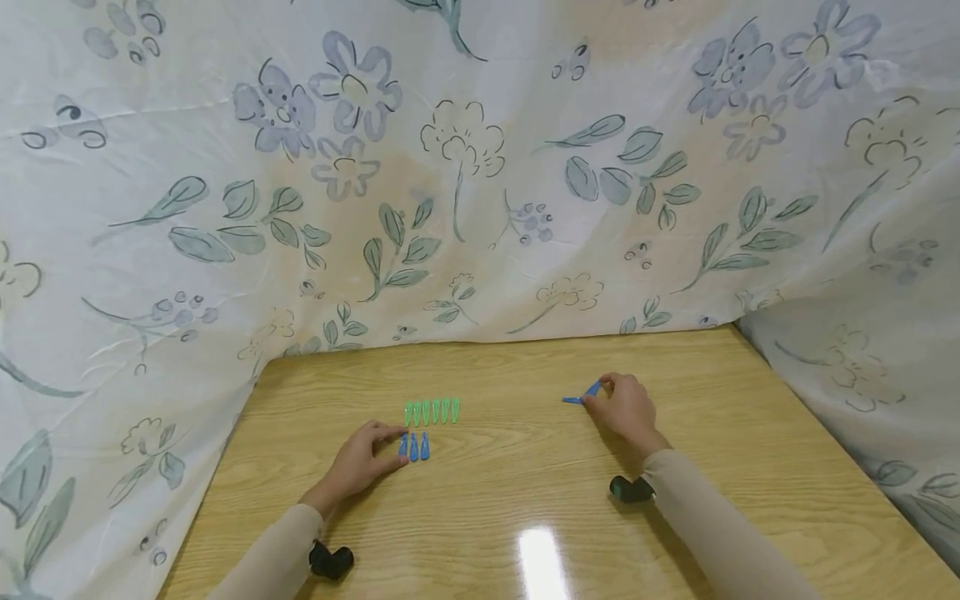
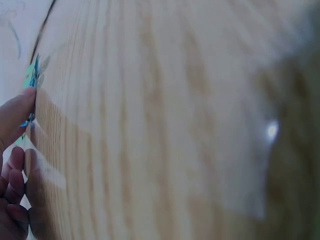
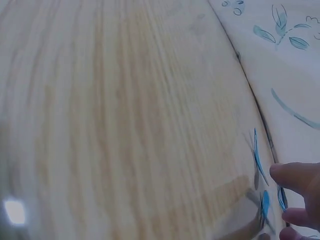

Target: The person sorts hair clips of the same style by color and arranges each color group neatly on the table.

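My left hand [image 1: 365,457] has its thumb and forefinger at the two ends of the leftmost blue snap hair clip [image 1: 403,445], pinching it lengthwise. Two more blue clips [image 1: 419,447] lie beside it, forming a short row. In the left wrist view, a fingertip [image 2: 29,92] overlaps the blue clips at the left edge. Over on the right, my right hand [image 1: 627,408] pinches a blue hair clip [image 1: 594,388] between thumb and forefinger. Next to it lies another blue clip [image 1: 573,401]. The right wrist view shows loose blue clips [image 3: 257,159] by the fingertips.
Several green hair clips [image 1: 432,412] lie in a row just behind the blue row. Everything rests on a wood-grain table [image 1: 510,475]. A floral cloth [image 1: 480,208] hangs along its back and sides. Dark wrist-worn devices [image 1: 331,561] stick out from both sleeves.
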{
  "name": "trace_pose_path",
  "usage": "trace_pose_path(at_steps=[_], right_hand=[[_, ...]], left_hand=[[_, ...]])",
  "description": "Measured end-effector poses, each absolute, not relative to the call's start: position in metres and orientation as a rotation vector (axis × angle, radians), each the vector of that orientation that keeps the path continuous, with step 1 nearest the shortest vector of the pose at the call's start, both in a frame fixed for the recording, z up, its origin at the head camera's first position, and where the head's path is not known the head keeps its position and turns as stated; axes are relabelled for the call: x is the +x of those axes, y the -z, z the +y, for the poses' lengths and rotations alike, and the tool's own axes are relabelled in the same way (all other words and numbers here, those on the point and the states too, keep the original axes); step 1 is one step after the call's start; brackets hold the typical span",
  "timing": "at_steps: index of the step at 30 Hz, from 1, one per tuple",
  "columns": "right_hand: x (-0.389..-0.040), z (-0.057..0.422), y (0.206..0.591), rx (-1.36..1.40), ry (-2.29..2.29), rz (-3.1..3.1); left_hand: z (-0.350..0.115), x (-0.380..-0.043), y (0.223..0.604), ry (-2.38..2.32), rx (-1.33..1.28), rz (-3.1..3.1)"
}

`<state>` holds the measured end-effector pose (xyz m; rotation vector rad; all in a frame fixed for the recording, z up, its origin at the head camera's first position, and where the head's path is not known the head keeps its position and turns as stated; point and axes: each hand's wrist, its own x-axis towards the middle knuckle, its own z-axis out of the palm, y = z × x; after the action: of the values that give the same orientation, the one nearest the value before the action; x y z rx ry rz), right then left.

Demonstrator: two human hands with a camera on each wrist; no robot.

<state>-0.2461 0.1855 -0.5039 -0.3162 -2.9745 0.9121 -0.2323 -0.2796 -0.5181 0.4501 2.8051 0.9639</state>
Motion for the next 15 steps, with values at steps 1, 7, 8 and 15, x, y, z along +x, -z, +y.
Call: trace_pose_path(at_steps=[1, 7, 8, 15], right_hand=[[-0.246, 0.185, 0.503, -0.319, -0.92, -2.975], [-0.248, 0.182, 0.5, -0.31, -0.892, -2.965], [-0.248, 0.182, 0.5, -0.3, -0.88, -2.961], [-0.249, 0.172, 0.494, -0.187, -0.846, -2.935]], left_hand=[[-0.279, -0.232, 0.518, -0.965, 0.449, 2.805], [-0.278, -0.232, 0.517, -0.958, 0.451, 2.813], [-0.278, -0.232, 0.517, -0.958, 0.452, 2.815], [-0.279, -0.23, 0.517, -0.964, 0.453, 2.817]])
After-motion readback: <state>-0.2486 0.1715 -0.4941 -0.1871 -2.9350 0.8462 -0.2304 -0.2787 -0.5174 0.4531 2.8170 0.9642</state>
